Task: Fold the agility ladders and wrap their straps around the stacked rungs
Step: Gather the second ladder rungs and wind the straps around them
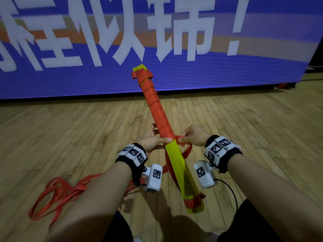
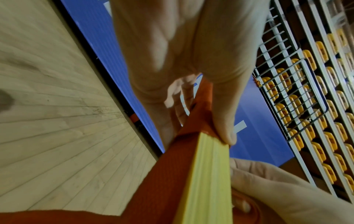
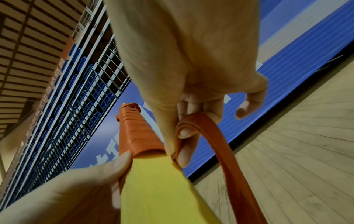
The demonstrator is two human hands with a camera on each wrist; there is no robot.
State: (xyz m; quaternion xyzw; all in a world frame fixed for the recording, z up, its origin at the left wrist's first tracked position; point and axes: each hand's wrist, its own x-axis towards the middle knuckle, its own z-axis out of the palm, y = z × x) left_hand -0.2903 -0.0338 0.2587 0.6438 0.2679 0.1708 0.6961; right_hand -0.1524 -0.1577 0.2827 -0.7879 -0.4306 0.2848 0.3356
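A stack of yellow rungs (image 1: 180,170) is held up off the floor, slanting away from me. Red strap (image 1: 153,102) is wound in tight turns over its far half. My left hand (image 1: 153,139) grips the stack at the last wrap, thumb lying across it. In the left wrist view the left hand's thumb (image 2: 224,121) presses the edge of the wrap on the rungs (image 2: 208,181). My right hand (image 1: 190,137) pinches the strap beside the stack. The right wrist view shows the strap (image 3: 222,144) looping down from that pinch, next to the rungs (image 3: 157,189).
Loose red strap (image 1: 57,194) lies in loops on the wooden floor (image 1: 70,130) at lower left and runs under my left arm. A big blue banner (image 1: 157,49) with white letters stands just beyond the bundle. Railings and stadium seats (image 2: 310,106) rise behind.
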